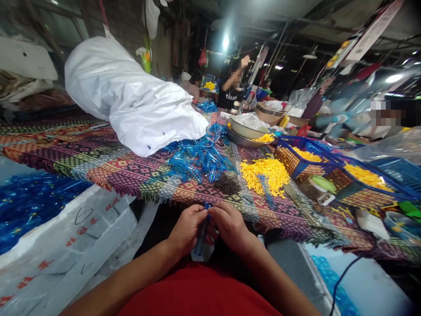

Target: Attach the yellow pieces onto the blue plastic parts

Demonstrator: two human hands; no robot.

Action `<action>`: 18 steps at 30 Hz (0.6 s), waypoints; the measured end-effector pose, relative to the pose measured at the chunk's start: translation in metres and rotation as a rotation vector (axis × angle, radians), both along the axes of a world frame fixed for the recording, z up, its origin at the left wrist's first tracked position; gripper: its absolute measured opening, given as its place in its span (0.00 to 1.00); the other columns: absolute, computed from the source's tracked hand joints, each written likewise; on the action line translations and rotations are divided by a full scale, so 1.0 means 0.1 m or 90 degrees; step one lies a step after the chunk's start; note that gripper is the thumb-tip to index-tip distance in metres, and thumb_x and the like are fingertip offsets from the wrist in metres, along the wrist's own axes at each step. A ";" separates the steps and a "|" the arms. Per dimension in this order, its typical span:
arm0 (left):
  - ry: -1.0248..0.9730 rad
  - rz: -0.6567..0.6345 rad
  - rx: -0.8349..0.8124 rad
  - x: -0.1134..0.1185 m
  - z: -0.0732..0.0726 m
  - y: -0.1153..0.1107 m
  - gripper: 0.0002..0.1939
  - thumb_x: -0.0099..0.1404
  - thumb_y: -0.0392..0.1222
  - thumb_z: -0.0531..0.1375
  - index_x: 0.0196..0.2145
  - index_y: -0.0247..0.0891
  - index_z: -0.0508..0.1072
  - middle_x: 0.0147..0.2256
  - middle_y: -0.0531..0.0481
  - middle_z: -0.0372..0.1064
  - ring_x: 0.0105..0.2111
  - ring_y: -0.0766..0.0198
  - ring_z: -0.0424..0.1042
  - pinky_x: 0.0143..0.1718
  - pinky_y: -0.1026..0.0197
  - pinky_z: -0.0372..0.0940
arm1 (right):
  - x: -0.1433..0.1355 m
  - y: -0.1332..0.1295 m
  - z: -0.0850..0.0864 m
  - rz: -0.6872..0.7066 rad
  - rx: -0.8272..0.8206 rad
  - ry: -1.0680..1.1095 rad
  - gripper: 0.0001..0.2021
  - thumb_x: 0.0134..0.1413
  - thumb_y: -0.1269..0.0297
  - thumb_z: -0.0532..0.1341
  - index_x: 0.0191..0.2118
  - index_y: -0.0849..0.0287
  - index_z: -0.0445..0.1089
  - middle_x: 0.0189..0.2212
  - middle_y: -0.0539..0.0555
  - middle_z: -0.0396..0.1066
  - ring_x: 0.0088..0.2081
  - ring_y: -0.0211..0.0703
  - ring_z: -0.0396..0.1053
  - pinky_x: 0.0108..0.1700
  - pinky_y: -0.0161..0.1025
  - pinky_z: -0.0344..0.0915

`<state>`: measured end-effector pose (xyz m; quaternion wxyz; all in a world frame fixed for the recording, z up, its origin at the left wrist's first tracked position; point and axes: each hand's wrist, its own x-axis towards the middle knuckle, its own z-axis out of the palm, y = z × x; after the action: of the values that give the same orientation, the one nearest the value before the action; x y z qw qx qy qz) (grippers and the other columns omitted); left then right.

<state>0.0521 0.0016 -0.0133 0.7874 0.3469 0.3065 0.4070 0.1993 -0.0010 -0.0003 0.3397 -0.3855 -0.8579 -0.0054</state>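
Close together at the front edge of the cloth-covered table, my two hands pinch a small blue plastic piece. My left hand holds it from the left, thumb and index finger pressed together near its top. My right hand grips it from the right, fingertips touching those of my left hand. The lower part of the piece hangs between my palms, partly covered by fingers. Beyond my hands lie a heap of clear blue plastic pieces, a small pile of dark bits and a pile of yellow pieces.
A large white sack lies at the back left. Metal bowls and blue baskets of yellow parts stand to the right. A white foam box with blue pieces is below left. People sit further back.
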 end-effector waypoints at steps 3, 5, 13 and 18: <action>0.067 0.010 0.022 -0.02 0.01 -0.03 0.10 0.60 0.45 0.54 0.31 0.34 0.63 0.19 0.49 0.67 0.15 0.63 0.68 0.14 0.64 0.63 | -0.04 -0.02 0.01 -0.001 -0.046 0.005 0.11 0.57 0.74 0.49 0.31 0.61 0.67 0.26 0.54 0.64 0.28 0.38 0.61 0.32 0.36 0.61; 0.105 0.010 0.027 -0.05 0.02 -0.05 0.09 0.59 0.44 0.54 0.30 0.33 0.63 0.19 0.49 0.67 0.15 0.63 0.67 0.14 0.63 0.63 | -0.06 -0.02 0.02 0.010 -0.085 0.010 0.11 0.58 0.73 0.49 0.32 0.60 0.68 0.27 0.54 0.65 0.29 0.38 0.62 0.32 0.35 0.61; 0.071 0.071 0.011 -0.18 0.06 0.02 0.08 0.60 0.43 0.53 0.32 0.34 0.62 0.29 0.48 0.68 0.19 0.64 0.70 0.17 0.62 0.65 | 0.30 0.22 0.01 -0.098 -0.063 0.006 0.09 0.58 0.70 0.52 0.40 0.60 0.68 0.34 0.56 0.70 0.36 0.41 0.67 0.38 0.37 0.64; -0.012 0.031 -0.014 -0.21 0.11 0.12 0.07 0.60 0.39 0.55 0.35 0.33 0.64 0.34 0.46 0.67 0.26 0.61 0.72 0.27 0.57 0.68 | 1.15 0.45 -0.03 -0.432 0.033 -0.055 0.11 0.57 0.64 0.52 0.38 0.61 0.70 0.33 0.58 0.72 0.35 0.45 0.69 0.40 0.39 0.64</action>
<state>0.0312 0.0138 -0.0019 0.7839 0.3265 0.3118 0.4261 0.3146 0.0439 -0.0032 0.2912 -0.6397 -0.6940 -0.1562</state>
